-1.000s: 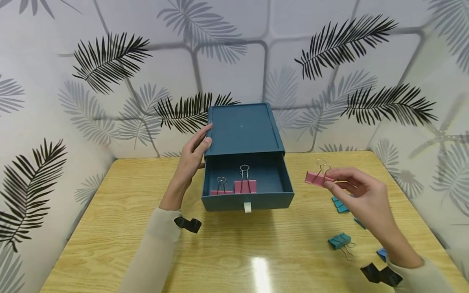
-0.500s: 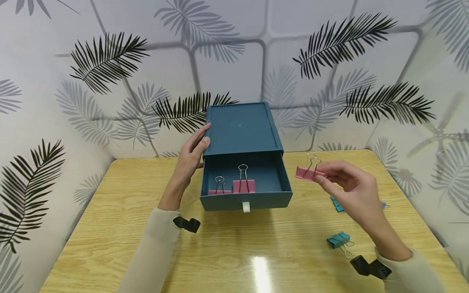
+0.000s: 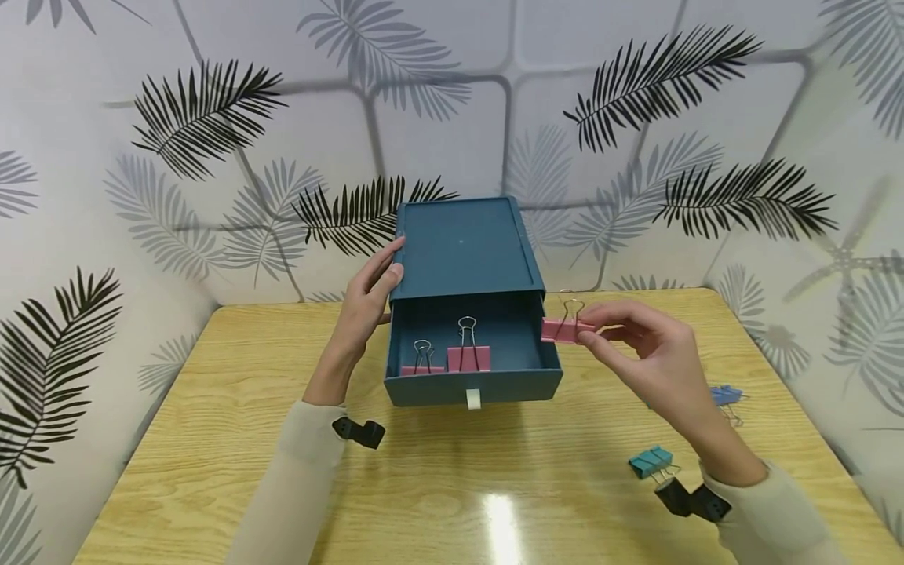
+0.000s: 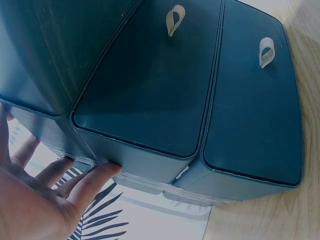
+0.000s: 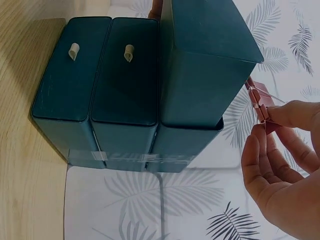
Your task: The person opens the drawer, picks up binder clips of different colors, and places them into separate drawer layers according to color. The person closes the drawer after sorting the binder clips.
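My right hand (image 3: 653,345) pinches a pink binder clip (image 3: 558,330) between thumb and fingers, wire handles up, at the right wall of a pulled-out drawer (image 3: 512,387). Whether the clip touches that wall, I cannot tell. Inside the drawer, near its front, stand two pink clips, a larger binder clip (image 3: 469,359) and a lower-sitting binder clip (image 3: 424,369) to its left. My left hand (image 3: 360,310) rests against the left side of the dark blue drawer box (image 3: 462,247), fingers extended along it. In the left wrist view, two lower drawers (image 4: 145,85) are closed.
On the wooden table (image 3: 233,439) to the right lie a teal binder clip (image 3: 650,462) and a blue binder clip (image 3: 726,395), partly behind the right forearm. A leaf-patterned cloth (image 3: 452,133) rises behind the table.
My right hand has carried the pink binder clip leftward, from above the table to the drawer's right side. The left hand stays on the box.
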A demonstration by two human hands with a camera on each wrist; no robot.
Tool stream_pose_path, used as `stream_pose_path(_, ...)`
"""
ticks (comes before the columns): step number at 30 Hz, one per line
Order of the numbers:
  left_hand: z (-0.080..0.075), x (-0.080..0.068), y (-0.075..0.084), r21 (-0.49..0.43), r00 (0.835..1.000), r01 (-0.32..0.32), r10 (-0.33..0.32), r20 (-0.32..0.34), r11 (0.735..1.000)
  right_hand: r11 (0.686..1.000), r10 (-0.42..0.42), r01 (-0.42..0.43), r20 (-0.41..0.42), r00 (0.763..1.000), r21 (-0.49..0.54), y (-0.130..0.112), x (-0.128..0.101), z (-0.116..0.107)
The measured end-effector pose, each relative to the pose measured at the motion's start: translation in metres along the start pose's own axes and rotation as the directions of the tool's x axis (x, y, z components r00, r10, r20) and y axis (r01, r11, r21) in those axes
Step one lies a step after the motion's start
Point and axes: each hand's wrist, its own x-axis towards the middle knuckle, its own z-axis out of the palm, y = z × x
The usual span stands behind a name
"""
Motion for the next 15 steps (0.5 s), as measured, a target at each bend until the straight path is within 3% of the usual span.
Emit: stream_pose_path(15,0.001,-0.001,0.0,-0.001,1.0,-0.016,0.016,0.005,1.0,0.998,-0.021,0.028,0.116,0.993,-0.063,0.004,0.021,0.018)
